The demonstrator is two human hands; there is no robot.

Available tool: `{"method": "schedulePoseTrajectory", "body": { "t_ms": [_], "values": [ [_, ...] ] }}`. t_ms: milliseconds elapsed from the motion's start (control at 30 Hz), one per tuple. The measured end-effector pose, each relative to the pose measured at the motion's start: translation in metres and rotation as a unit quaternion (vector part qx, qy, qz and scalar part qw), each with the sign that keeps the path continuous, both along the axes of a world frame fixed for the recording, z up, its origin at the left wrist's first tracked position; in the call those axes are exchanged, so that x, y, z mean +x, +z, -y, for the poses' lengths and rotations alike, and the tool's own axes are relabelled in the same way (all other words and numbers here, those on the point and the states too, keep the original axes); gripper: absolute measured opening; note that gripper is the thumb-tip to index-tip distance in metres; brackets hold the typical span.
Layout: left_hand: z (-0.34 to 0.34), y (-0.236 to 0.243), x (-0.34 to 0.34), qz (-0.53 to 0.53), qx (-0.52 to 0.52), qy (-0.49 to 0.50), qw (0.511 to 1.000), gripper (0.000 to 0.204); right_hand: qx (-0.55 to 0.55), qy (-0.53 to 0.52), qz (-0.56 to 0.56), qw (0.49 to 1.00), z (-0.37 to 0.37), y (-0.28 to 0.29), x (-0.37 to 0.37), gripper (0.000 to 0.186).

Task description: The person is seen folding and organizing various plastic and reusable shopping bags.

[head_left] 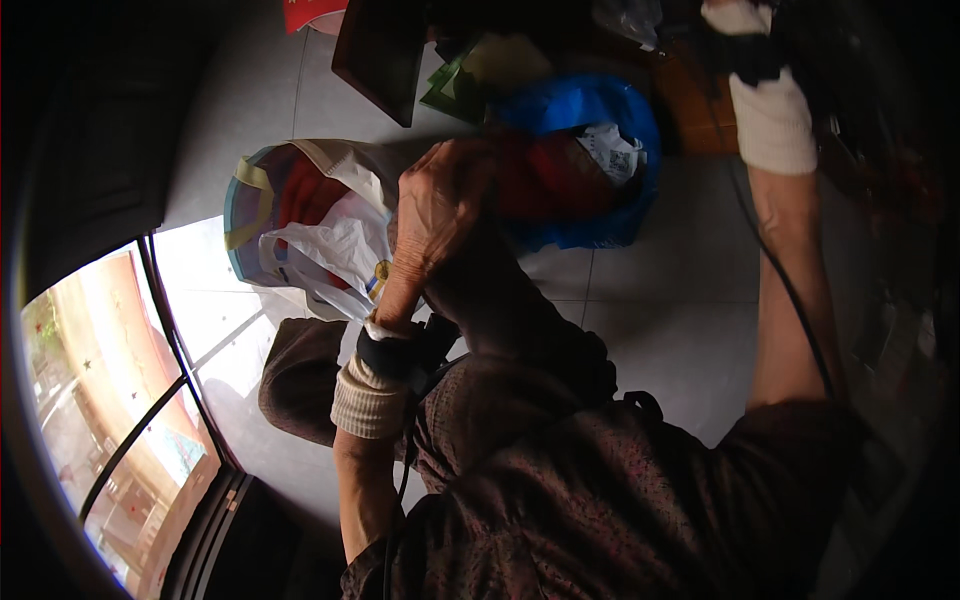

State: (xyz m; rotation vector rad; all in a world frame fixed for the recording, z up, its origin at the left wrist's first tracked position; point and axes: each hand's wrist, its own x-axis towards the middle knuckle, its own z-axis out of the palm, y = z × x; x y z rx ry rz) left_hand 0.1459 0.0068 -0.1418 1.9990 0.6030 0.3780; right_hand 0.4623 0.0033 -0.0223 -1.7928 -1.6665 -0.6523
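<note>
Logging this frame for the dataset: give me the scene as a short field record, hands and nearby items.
view: head camera, looking down at a tiled floor
left hand: fingers curled, over the mouth of a blue plastic bag; what it grips is in shadow
right hand: cut off at the top edge; only its cream wristband shows
blue bag contents: red item, crumpled paper
left of it: open tote bag with white plastic bags

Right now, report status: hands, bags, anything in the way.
Left hand closed on something dark at the blue bag, exact item unclear. Right hand's fingers out of view past the top edge. White plastic bag and striped tote crowd the left side.
</note>
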Motion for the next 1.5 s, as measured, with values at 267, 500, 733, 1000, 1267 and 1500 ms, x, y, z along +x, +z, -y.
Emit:
{"method": "schedulePoseTrajectory", "body": {
  "t_ms": [267, 500, 733, 1000, 1267, 1500],
  "values": [
    [0.012, -0.011, -0.009, -0.02, 0.041, 0.02, 0.999, 0.021, -0.486, -0.062, -0.323, 0.81, 0.167, -0.333, -0.058, 0.042],
    [0.008, -0.012, -0.002, -0.022, 0.037, 0.031, 0.999, 0.02, -0.498, -0.144, -0.213, 0.828, 0.217, -0.465, -0.095, 0.045],
    [0.006, -0.008, 0.005, -0.026, 0.019, 0.053, 0.998, 0.012, -0.567, -0.155, -0.253, 0.768, 0.211, -0.474, -0.108, 0.042],
    [0.009, -0.005, 0.008, 0.007, 0.047, 0.035, 0.998, 0.017, -0.431, -0.097, -0.378, 0.814, 0.253, -0.373, -0.071, 0.038],
    [0.014, -0.008, 0.002, -0.038, 0.015, 0.022, 0.999, 0.04, -0.089, 0.056, -0.761, 0.64, 0.22, -0.18, -0.088, 0.038],
    [0.01, -0.004, 0.008, 0.237, -0.386, -0.029, 0.891, 0.035, -0.05, 0.194, -0.798, 0.569, 0.175, -0.138, -0.113, 0.035]
  ]
}}
